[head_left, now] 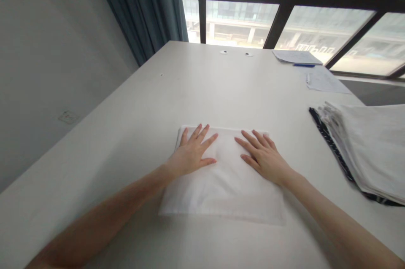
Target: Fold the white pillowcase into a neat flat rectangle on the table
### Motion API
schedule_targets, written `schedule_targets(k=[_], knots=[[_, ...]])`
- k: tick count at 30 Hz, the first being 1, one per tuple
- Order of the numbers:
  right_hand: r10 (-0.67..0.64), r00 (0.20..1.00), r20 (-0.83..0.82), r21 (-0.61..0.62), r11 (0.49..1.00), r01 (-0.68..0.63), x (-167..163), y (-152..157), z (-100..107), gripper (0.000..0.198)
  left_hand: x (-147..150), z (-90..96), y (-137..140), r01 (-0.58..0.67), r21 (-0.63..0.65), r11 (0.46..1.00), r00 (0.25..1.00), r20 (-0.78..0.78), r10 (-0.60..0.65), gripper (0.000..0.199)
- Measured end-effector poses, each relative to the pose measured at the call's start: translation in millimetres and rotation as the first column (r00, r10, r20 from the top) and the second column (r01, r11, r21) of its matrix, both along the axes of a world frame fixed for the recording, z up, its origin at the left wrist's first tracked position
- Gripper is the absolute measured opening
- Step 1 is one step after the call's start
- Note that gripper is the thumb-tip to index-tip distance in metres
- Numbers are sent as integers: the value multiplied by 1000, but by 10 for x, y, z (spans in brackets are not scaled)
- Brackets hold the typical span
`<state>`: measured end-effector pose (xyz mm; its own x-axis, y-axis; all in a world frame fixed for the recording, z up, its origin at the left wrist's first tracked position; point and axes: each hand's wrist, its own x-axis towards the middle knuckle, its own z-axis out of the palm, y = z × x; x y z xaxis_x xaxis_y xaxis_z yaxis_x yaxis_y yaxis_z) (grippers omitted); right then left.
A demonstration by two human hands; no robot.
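Note:
A white cloth (221, 193), roughly rectangular and slightly wrinkled in the middle, lies on the white table right in front of me. My left hand (193, 151) rests palm down on its upper left part, fingers spread. On the upper right part lies my right hand (261, 153), also flat with the fingers apart. Neither hand grips anything. The cloth's near edge shows below my hands, and a thin layer sticks out at its lower right corner.
A stack of white cloths (376, 146) with a black patterned cloth (332, 146) under it sits at the right. Papers (295, 57) and a blue pen (303, 65) lie at the far right, before the window. The table (221, 87) meets a wall at left.

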<state>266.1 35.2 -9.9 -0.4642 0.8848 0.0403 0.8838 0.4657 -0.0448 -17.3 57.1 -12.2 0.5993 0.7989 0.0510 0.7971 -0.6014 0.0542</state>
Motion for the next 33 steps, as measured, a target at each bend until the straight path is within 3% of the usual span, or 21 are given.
schedule_targets(k=[9, 16, 20, 25, 29, 33], knots=[[-187, 982, 29, 81, 980, 184, -149, -9, -40, 52, -19, -24, 616, 162, -66, 985, 987, 28, -160, 61], [-247, 967, 53, 111, 964, 240, -127, -30, -29, 53, -20, -39, 871, 207, 33, 978, 978, 36, -208, 56], [-284, 955, 83, 142, 952, 271, -110, -87, -27, 53, -31, -8, 680, 84, 145, 986, 996, -2, -85, 51], [-335, 935, 119, 180, 933, 312, -172, -176, -12, 53, -74, 39, 65, -110, 171, 979, 994, -10, 113, 48], [-361, 924, 128, 214, 920, 330, -242, -245, 6, 53, -156, 3, -190, -91, 108, 990, 996, -16, 93, 51], [-256, 962, 92, 230, 946, 230, -292, -380, -9, 55, -236, -84, 70, 28, 70, 997, 1000, 11, -29, 51]])
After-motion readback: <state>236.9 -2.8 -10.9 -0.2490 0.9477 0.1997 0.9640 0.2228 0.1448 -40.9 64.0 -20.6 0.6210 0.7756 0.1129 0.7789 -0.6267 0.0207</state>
